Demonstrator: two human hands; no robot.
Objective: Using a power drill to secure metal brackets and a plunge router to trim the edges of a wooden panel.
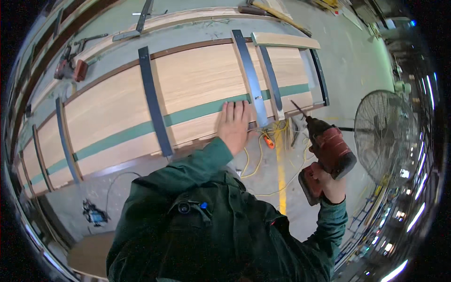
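Observation:
A long pale wood panel (197, 70) with a lengthwise green stripe (202, 110) lies in front of me, crossed by several dark metal bars. My left hand (233, 124) rests flat on the panel's near part, fingers stretched over the stripe, just left of a blue-grey metal bar (249, 77). My right hand (330, 183) is wrapped round the grip of a red and black cordless drill (330, 145). Its long bit points up and left toward the panel's right end, apart from the wood. A short wood strip (285, 41) lies across the bars at the far right.
Another cordless drill (70, 66) rests at the far left. A yellow-handled hammer (282, 18) lies at the back. To the right stands a large caged fan (389, 136). A yellow cord with an orange connector (268, 142) hangs below the panel. A round-edged board (91, 254) is at lower left.

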